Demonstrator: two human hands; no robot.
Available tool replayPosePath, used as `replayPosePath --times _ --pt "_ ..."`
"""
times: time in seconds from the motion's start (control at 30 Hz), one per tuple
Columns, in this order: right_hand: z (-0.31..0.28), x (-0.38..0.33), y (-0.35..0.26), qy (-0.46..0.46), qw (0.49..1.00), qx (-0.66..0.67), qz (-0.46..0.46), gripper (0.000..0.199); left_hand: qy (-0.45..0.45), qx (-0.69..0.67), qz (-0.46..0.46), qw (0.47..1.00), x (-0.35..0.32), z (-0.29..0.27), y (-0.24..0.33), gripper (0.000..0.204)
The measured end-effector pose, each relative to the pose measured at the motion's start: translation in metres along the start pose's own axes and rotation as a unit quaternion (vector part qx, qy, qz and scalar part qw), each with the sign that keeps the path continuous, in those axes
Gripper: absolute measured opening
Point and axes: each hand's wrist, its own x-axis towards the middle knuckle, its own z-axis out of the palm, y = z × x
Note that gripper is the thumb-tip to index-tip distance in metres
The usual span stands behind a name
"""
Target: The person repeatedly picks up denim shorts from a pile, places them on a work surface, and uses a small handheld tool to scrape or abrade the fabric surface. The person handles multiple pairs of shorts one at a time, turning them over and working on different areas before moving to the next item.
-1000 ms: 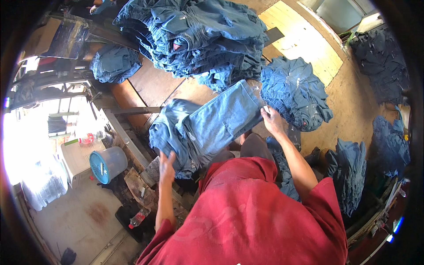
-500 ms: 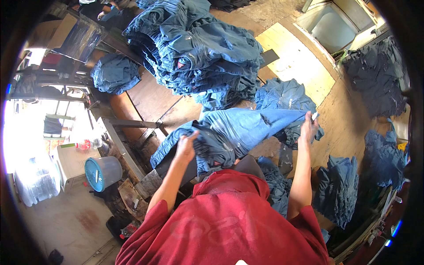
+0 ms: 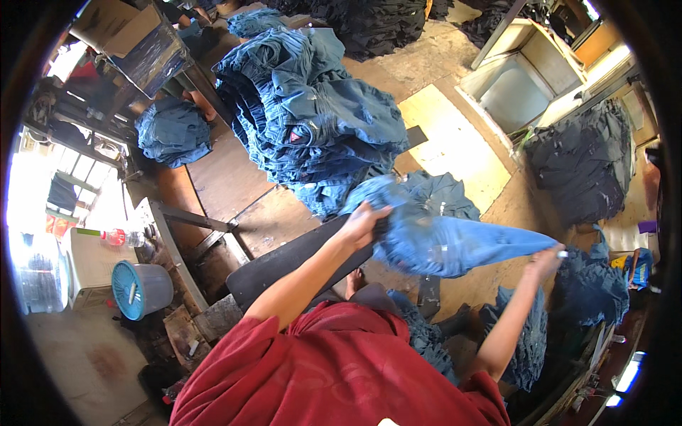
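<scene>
A pair of blue jeans (image 3: 462, 245) is stretched between my hands, blurred by motion. My left hand (image 3: 366, 226) grips its bunched end, just above the end of a long dark padded board (image 3: 284, 263). Off to the right, my right hand (image 3: 545, 263) is closed on the narrow end of the garment. A small white object (image 3: 563, 254) sticks out at that hand's fingers; its kind I cannot make out. Behind the held jeans lies a low heap of blue denim (image 3: 444, 195). Farther away rises a tall stack of folded jeans (image 3: 320, 121).
At left stand a clear bucket with a blue lid (image 3: 153, 287) and a wooden frame (image 3: 174, 248). Another denim pile (image 3: 174, 131) lies behind them. Dark garments (image 3: 582, 163) and blue denim (image 3: 593, 284) are heaped at right. A person's leg (image 3: 201, 106) shows at far left.
Both hands have moved to the right with the jeans, and the right hand is lower. The jeans have come off the padded board, which now shows. The view has shifted a little.
</scene>
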Motion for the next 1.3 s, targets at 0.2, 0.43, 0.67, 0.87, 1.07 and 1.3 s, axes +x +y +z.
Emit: replayPosePath --times 0.2,0.43,0.67,0.87,1.07,1.3 --pt "-0.018 0.116 -0.175 -0.043 0.967 0.222 -0.116 0.042 -0.196 -0.006 0.097 0.976 0.038 0.181 0.16 0.036" --pt "0.087 0.106 -0.21 -0.445 0.859 0.252 -0.029 0.024 -0.219 0.14 0.349 0.9 0.042 0.161 0.403 0.03" --pt "0.149 0.031 0.056 -0.457 0.857 -0.234 -0.034 0.046 0.309 0.648 0.466 0.516 -0.028 -0.073 0.46 0.087" --pt "0.102 -0.051 0.278 -0.55 0.612 -0.552 -0.135 0.061 0.266 0.83 0.178 0.457 0.05 -0.185 0.294 0.078" --pt "0.057 -0.106 0.344 -0.539 0.538 -0.605 -0.232 0.064 0.224 0.83 0.253 0.443 0.045 -0.207 0.299 0.075" --pt "0.051 -0.065 0.34 -0.441 0.735 -0.486 -0.169 0.033 0.299 0.655 0.441 0.536 0.026 -0.033 0.245 0.048"
